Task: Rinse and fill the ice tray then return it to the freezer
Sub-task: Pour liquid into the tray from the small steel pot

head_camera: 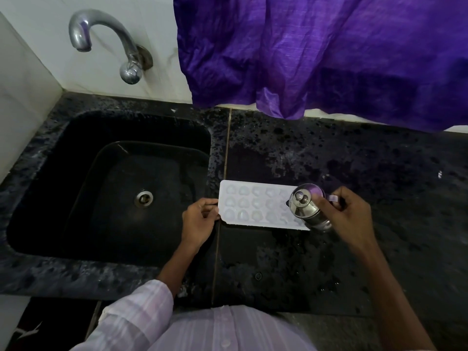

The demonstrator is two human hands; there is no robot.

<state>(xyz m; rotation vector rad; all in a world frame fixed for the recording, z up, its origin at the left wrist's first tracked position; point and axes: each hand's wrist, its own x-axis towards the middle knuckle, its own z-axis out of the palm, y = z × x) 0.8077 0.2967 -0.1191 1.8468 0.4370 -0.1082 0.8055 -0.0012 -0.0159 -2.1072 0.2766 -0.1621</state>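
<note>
A white ice tray with three rows of rounded cups lies flat on the dark speckled counter, just right of the sink. My left hand pinches the tray's left edge with thumb and fingers. My right hand holds a small steel jug by its handle, tilted over the tray's right end and hiding the cups there. Whether water is running from the jug cannot be made out.
A black sink with a round drain sits at the left, under a chrome tap on the white wall. A purple cloth hangs over the counter's back edge. The counter looks wet in patches.
</note>
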